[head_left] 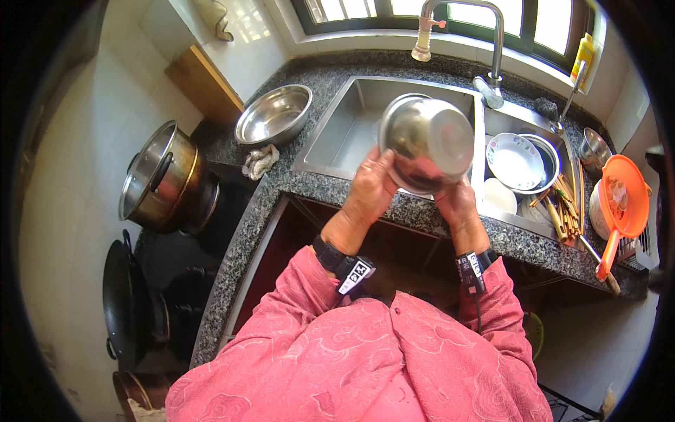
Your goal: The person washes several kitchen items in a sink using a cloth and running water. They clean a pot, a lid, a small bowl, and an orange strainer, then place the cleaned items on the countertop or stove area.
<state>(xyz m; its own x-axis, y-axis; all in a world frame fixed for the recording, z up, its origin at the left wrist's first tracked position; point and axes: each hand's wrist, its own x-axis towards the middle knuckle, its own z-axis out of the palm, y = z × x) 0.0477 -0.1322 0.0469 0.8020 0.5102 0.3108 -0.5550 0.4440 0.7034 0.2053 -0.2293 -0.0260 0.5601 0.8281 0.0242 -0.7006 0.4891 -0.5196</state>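
Between my two hands a shiny metal bowl (414, 142) is held tilted over the front of the large sink basin (343, 132), its round base facing up and to the right. My left hand (372, 182) grips its left rim, thumb against the outer wall. At the lower right of the bowl is my right hand (457, 203), its fingers partly hidden beneath the metal. The bowl looks slightly blurred. A second rim shows behind its upper edge; I cannot tell whether another bowl is nested there.
Left of the sink are a metal basin (277, 116), a crumpled cloth (260, 161) and a lidded pot (163, 179) above a black wok (124, 300). Rightward, a flowered bowl (514, 161), chopsticks (567, 211) and an orange strainer (627, 198) crowd the smaller basin. A faucet (498, 47) arches behind.
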